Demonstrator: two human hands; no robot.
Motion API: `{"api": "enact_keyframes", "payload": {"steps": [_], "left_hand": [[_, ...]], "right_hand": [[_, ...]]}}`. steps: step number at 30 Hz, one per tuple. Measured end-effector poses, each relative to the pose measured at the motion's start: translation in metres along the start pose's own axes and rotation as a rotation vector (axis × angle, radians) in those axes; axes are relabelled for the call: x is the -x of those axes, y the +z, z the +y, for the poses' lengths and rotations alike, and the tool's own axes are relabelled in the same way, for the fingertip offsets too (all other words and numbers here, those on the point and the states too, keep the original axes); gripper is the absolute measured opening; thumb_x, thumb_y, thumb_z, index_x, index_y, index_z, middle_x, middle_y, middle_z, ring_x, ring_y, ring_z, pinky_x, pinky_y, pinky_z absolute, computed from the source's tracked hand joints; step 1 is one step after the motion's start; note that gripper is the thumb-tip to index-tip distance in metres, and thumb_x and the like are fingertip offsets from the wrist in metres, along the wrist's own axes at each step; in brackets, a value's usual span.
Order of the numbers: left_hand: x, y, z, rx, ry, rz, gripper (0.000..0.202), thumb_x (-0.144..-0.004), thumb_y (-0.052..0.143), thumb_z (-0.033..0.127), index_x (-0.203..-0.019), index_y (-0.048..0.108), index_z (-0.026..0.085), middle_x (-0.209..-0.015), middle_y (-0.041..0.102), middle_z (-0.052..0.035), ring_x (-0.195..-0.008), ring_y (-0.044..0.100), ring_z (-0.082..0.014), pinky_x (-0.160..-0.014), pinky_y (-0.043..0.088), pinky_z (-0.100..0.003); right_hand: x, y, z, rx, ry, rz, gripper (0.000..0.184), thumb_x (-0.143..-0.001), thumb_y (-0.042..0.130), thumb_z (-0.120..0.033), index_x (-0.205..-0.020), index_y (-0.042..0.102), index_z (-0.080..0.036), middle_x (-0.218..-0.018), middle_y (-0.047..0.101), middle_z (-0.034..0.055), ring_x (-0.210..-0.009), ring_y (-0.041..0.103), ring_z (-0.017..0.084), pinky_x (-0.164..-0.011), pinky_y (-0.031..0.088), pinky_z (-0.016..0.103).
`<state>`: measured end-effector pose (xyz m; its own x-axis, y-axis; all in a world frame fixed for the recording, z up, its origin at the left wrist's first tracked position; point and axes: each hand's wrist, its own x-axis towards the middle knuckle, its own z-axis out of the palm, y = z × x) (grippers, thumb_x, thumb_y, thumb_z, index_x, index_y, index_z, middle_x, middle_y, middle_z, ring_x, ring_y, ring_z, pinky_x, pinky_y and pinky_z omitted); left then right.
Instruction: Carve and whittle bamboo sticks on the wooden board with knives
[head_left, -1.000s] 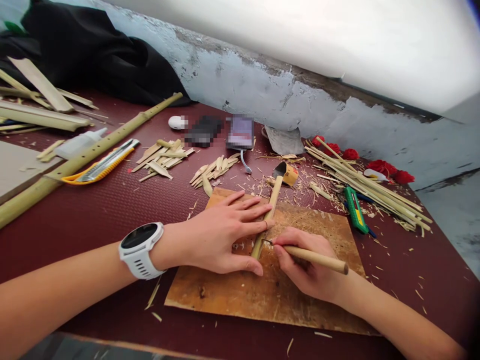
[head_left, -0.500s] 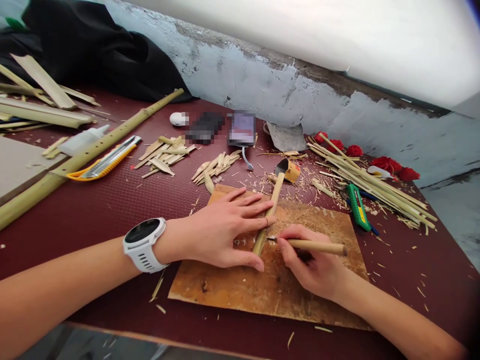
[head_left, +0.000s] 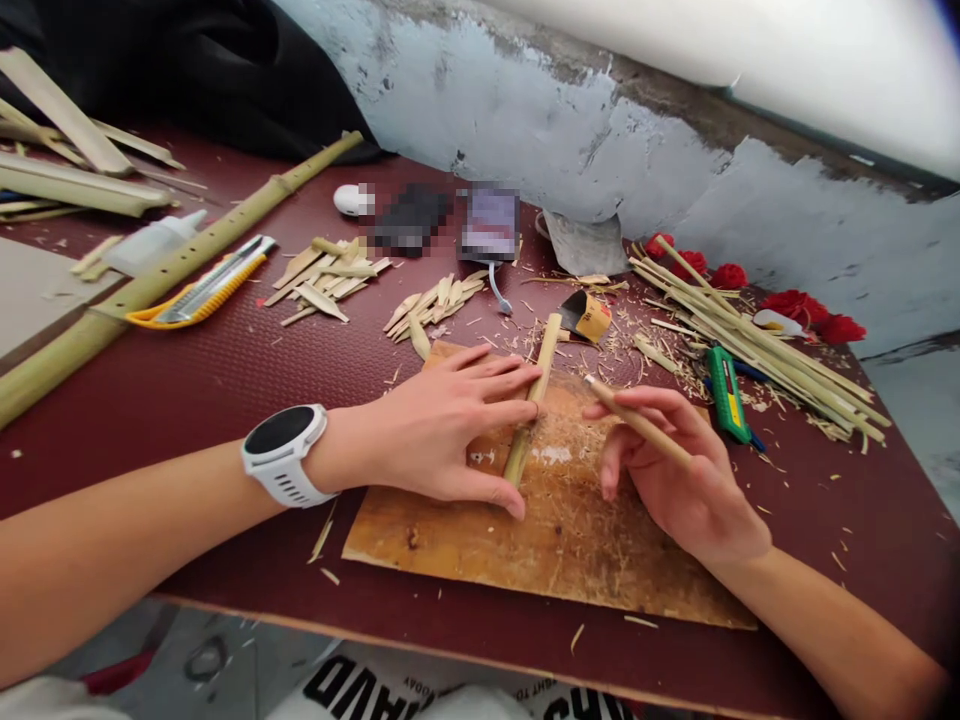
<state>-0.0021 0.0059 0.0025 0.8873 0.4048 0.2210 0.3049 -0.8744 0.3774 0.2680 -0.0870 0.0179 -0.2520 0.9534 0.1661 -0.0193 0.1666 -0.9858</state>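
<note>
My left hand (head_left: pixel 457 430) lies over a short bamboo strip (head_left: pixel 547 345), its fingers spread across it and pressing it onto the wooden board (head_left: pixel 450 540). The thumb rests by the strip's near end. A white watch is on that wrist. Raised above the board's right part, my right hand (head_left: pixel 675 470) holds a slim wooden-handled carving knife (head_left: pixel 645 425) along the fingers. The knife's upper end points away and left, apart from the strip; its blade is hard to make out. White scrapings (head_left: pixel 551 455) lie on the board beside the strip.
Bamboo slivers (head_left: pixel 442 300), a yellow cutter (head_left: pixel 210 290) and a long bamboo flute (head_left: pixel 225 230) lie left and behind. A rolled sandpaper piece (head_left: pixel 585 315), a green-handled cutter (head_left: pixel 726 395), thin bamboo sticks (head_left: pixel 757 330) and red flowers (head_left: pixel 727 275) are at the right.
My right hand has lifted the carving knife off the strip's side, moved up and right, and turned the knife in its fingers. My left hand stays on the strip. The view has tilted down slightly.
</note>
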Motion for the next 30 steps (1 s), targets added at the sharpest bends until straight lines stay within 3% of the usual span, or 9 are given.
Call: {"api": "enact_keyframes", "payload": {"steps": [1,3,5,6,11,17,21,26,30], "left_hand": [[0.000,0.000,0.000,-0.005,-0.011,-0.008,0.094,-0.081,0.065,0.086,-0.151,0.057,0.024,-0.168,0.038,-0.0180,-0.155,0.036,-0.0428,-0.128,0.024,-0.065],[0.000,0.001,0.000,-0.011,-0.030,-0.023,0.097,-0.080,0.065,0.087,-0.151,0.056,0.021,-0.169,0.034,-0.0192,-0.157,0.034,-0.0416,-0.130,0.022,-0.063],[0.001,0.002,0.000,-0.016,-0.041,-0.033,0.100,-0.080,0.064,0.088,-0.152,0.054,0.020,-0.170,0.031,-0.0200,-0.157,0.033,-0.0412,-0.131,0.019,-0.061],[0.001,0.002,0.000,-0.019,-0.042,-0.036,0.101,-0.080,0.064,0.088,-0.153,0.054,0.020,-0.171,0.030,-0.0198,-0.158,0.032,-0.0413,-0.132,0.018,-0.061],[0.001,0.004,-0.002,-0.020,-0.033,-0.019,0.101,-0.079,0.067,0.086,-0.154,0.051,0.020,-0.171,0.029,-0.0190,-0.159,0.030,-0.0418,-0.132,0.018,-0.060],[0.001,0.005,-0.002,-0.035,-0.039,-0.024,0.100,-0.080,0.067,0.085,-0.154,0.050,0.020,-0.172,0.027,-0.0186,-0.160,0.027,-0.0409,-0.132,0.018,-0.059],[0.000,0.005,-0.002,-0.015,-0.050,-0.021,0.101,-0.079,0.068,0.084,-0.155,0.049,0.020,-0.172,0.027,-0.0181,-0.160,0.027,-0.0423,-0.132,0.017,-0.060],[0.000,0.004,-0.001,-0.031,-0.057,-0.042,0.105,-0.078,0.067,0.087,-0.157,0.047,0.020,-0.173,0.023,-0.0194,-0.160,0.025,-0.0427,-0.133,0.017,-0.059],[0.001,0.004,-0.001,-0.023,-0.062,-0.037,0.106,-0.078,0.066,0.088,-0.158,0.045,0.021,-0.174,0.022,-0.0177,-0.161,0.022,-0.0432,-0.133,0.016,-0.060]], "right_hand": [[0.000,0.000,0.000,-0.005,0.009,0.017,0.056,-0.094,0.060,-0.070,-0.130,0.058,-0.027,-0.131,0.067,0.0129,-0.067,0.067,0.016,-0.054,0.060,0.033],[-0.001,0.002,0.003,0.032,-0.002,0.091,0.044,-0.097,0.062,-0.063,-0.126,0.058,-0.030,-0.131,0.066,0.0096,-0.066,0.067,0.014,-0.051,0.058,0.029],[0.000,0.005,0.007,0.145,-0.018,0.166,0.024,-0.103,0.061,-0.041,-0.126,0.056,-0.032,-0.119,0.071,0.0045,-0.061,0.064,0.010,-0.047,0.053,0.024],[0.000,0.006,0.009,0.236,-0.027,0.176,0.024,-0.105,0.059,-0.030,-0.128,0.055,-0.033,-0.113,0.072,0.0028,-0.061,0.064,0.009,-0.048,0.052,0.022],[0.004,0.005,0.010,0.751,-0.220,-0.048,0.043,-0.102,0.058,-0.013,-0.141,0.062,-0.029,-0.109,0.071,0.0052,-0.082,0.067,0.013,-0.068,0.054,0.026],[0.011,0.005,0.013,1.161,-0.383,-0.096,0.041,-0.101,0.062,-0.016,-0.140,0.064,-0.026,-0.096,0.073,0.0033,-0.071,0.062,0.011,-0.060,0.044,0.025],[0.011,0.007,0.013,1.216,-0.417,-0.079,0.039,-0.101,0.063,-0.019,-0.140,0.063,-0.022,-0.090,0.072,0.0030,-0.068,0.062,0.012,-0.061,0.044,0.026],[0.009,0.006,0.014,1.140,-0.449,-0.040,0.034,-0.099,0.063,-0.014,-0.132,0.062,-0.020,-0.101,0.074,0.0069,-0.086,0.069,0.017,-0.074,0.053,0.028],[0.009,0.005,0.016,1.107,-0.451,-0.023,0.040,-0.099,0.060,-0.011,-0.137,0.059,-0.024,-0.108,0.075,0.0068,-0.094,0.071,0.018,-0.080,0.055,0.029]]}}
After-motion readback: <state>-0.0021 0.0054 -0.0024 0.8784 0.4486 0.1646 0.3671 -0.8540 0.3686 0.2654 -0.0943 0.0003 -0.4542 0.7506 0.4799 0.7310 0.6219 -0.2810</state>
